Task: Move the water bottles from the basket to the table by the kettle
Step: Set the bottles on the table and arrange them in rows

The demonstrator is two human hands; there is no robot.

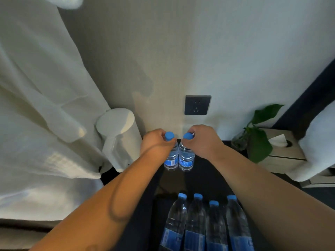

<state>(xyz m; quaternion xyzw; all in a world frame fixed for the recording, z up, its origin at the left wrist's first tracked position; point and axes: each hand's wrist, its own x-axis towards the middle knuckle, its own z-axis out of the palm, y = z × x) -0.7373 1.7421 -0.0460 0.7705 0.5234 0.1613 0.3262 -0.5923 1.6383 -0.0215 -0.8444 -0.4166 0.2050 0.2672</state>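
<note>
1. Nearest, bottom edge: four water bottles (pixel 195 225) with blue caps lean side by side in the basket (pixel 153 232). Their lower halves are cut off by the frame. The basket is dark, and its rim is hard to separate from the dark table (pixel 208 180).
2. Both forearms reach forward on either side of those four bottles, leaving a narrow open lane of tabletop between them.
3. The left hand (pixel 155 142) has its fingers curled around the neck of the left bottle (pixel 171 159), just under the cap. The fingertips are hidden behind the cap.
4. The right hand (pixel 203 140) pinches the right bottle (pixel 185 159) the same way at the cap, knuckles up.
5. The two held bottles are upright and touch each other, just right of the kettle (pixel 119 138). Their bases sit at the tabletop, though whether they actually rest on it cannot be told against the black surface.
6. The white kettle's base is partly hidden by the left forearm. White fabric (pixel 45 105) hangs against its left side, leaving no space there.
7. To the right there is bare tabletop, then a leafy plant (pixel 259 140) in a glass vase that is blurred. Beyond it is a tissue box (pixel 282 151), partly covered by more white cloth (pixel 319 138).
8. Farthest: the wall, with a dark socket plate (pixel 197 105) directly above the held bottles.
</note>
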